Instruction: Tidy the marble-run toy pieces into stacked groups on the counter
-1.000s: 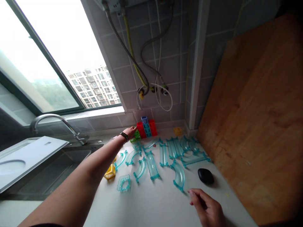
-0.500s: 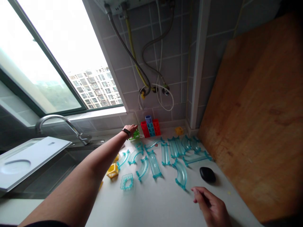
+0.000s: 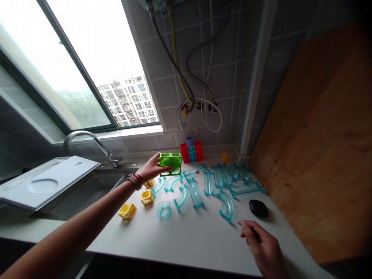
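Observation:
My left hand (image 3: 153, 167) grips a green openwork toy block (image 3: 171, 164) and holds it up over the back of the counter. Just right of it stands a group of red, teal and purple blocks (image 3: 191, 150) against the wall. My right hand (image 3: 263, 242) hovers at the lower right with its fingers curled in, and no object shows in it. A curved clear-teal track piece (image 3: 226, 207) lies closest to that hand. Several more teal tracks, such as a straight one (image 3: 194, 193), lie between the hands. A square teal piece (image 3: 164, 210) sits nearer the front.
Yellow openwork blocks (image 3: 127, 210) stand near the sink (image 3: 95, 190), and another yellow block (image 3: 226, 156) is at the back. A black rounded object (image 3: 258, 209) lies at right beside a leaning wooden board (image 3: 319, 147). A white panel (image 3: 49, 184) covers part of the sink near the faucet (image 3: 87, 135).
My left hand has lifted the green block off the back of the counter and brought it nearer. The view has shifted slightly, while my right hand stays curled in about the same place.

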